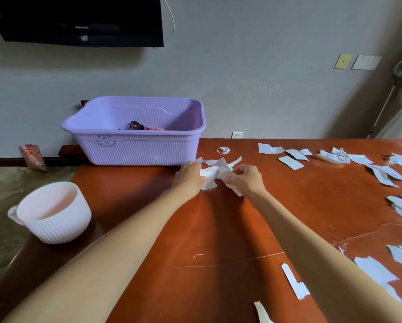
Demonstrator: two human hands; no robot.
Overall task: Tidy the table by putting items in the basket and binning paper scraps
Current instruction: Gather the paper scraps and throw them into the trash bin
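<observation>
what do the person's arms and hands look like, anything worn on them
Both arms are bare as far as the view reaches: no sleeve shows on the left forearm or the right forearm. The left hand and right hand are ungloved, and no watch, bracelet or ring shows on the sides in view.

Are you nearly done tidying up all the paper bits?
Not yet. Some orange-and-black items lie in the ribbed purple plastic basket. The left hand and right hand grip a bunch of torn white paper scraps. Many white scraps lie across the reddish-brown table, and none show in the white ribbed bin.
</observation>
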